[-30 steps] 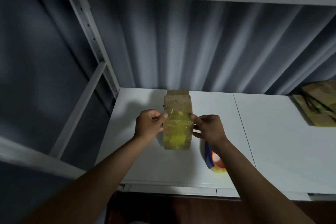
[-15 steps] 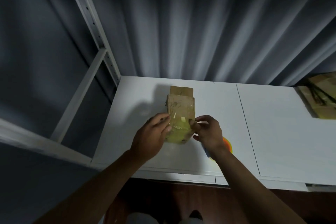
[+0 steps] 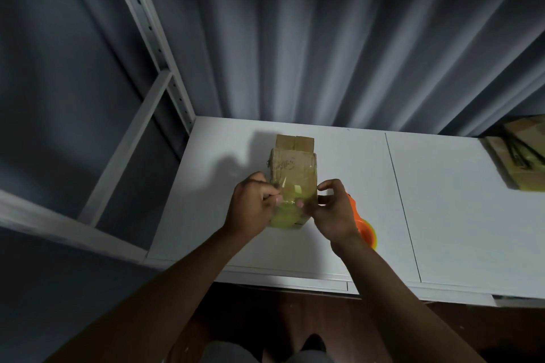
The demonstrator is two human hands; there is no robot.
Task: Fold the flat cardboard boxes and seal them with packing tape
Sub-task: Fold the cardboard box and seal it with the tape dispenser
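The sealing step is in hand; left hand (image 3: 250, 208) and right hand (image 3: 331, 209) pinch the tape (image 3: 290, 203) on the small box (image 3: 293, 168), fingers clamped; next, I judge, smooth it toward 6 o'clock.

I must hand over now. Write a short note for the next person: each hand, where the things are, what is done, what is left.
Left hand: pinches the near left side of the small cardboard box.
Right hand: pinches its near right side.
The box lies on the white table; yellowish tape covers its near end. Tape dispenser: behind the right wrist. Flat cardboard: far right.
Done: near end taped.
Left: far flaps look open; flat cardboard still unfolded.
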